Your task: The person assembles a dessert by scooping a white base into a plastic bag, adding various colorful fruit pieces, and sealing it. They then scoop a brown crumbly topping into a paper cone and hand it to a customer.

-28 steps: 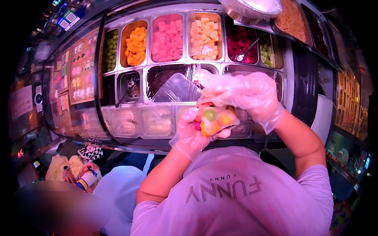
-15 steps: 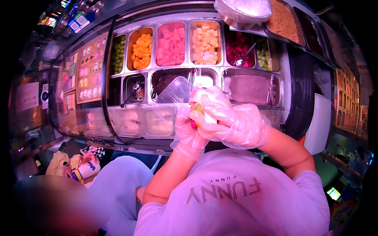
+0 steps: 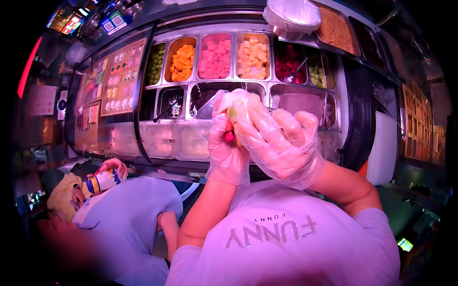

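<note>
A soft white dough wrapper [image 3: 237, 97] with pieces of green and red fruit [image 3: 229, 137] showing in its opening is held up above the counter. My left hand [image 3: 224, 155], in a clear plastic glove, is curled around its left side and base. My right hand [image 3: 281, 143], gloved the same way, presses its front fingers onto the wrapper's right side, while its outer fingers stand bent and apart from it. The fingers partly hide the wrapper and filling. Below the hands lies a metal pan [image 3: 200, 95] with dark contents, partly covered by clear film.
Behind are metal pans of orange fruit cubes [image 3: 182, 62], pink cubes [image 3: 215, 55], pale yellow cubes [image 3: 253, 57] and dark red fruit with a spoon [image 3: 292, 69]. A film-covered bowl [image 3: 292, 16] stands at the back. A person in light blue [image 3: 129, 205] is close by on the left, holding a bottle [image 3: 102, 182].
My right hand has opened somewhat, its outer fingers lifting off the wrapper. My left hand stays around it. The person on the left has leaned closer, and the view has shifted slightly.
</note>
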The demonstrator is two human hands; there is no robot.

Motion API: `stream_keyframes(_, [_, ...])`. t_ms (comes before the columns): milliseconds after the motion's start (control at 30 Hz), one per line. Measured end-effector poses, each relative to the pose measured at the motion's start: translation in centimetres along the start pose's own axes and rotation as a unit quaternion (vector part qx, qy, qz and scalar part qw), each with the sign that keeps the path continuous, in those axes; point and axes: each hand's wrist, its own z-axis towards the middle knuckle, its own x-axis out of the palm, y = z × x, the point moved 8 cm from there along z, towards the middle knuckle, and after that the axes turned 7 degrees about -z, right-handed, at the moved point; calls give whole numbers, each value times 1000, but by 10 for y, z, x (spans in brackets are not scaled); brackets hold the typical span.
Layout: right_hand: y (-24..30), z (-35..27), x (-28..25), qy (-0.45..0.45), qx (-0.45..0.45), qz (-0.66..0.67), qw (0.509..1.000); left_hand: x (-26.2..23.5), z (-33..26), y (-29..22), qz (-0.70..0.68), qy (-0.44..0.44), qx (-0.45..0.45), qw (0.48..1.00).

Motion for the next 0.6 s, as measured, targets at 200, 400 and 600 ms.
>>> stream_keyframes(200, [-9,0,-4,-84,76,216,970,-13,-21,-14,-26,-26,26,999])
stream_keyframes(400, [30,-12,0,-19,-69,182,981,-8,-31,-2,-40,-15,-15,999])
stream_keyframes(600, [35,-48,24,12,-19,152,988,-33,-37,14,-65,-74,-62,993])
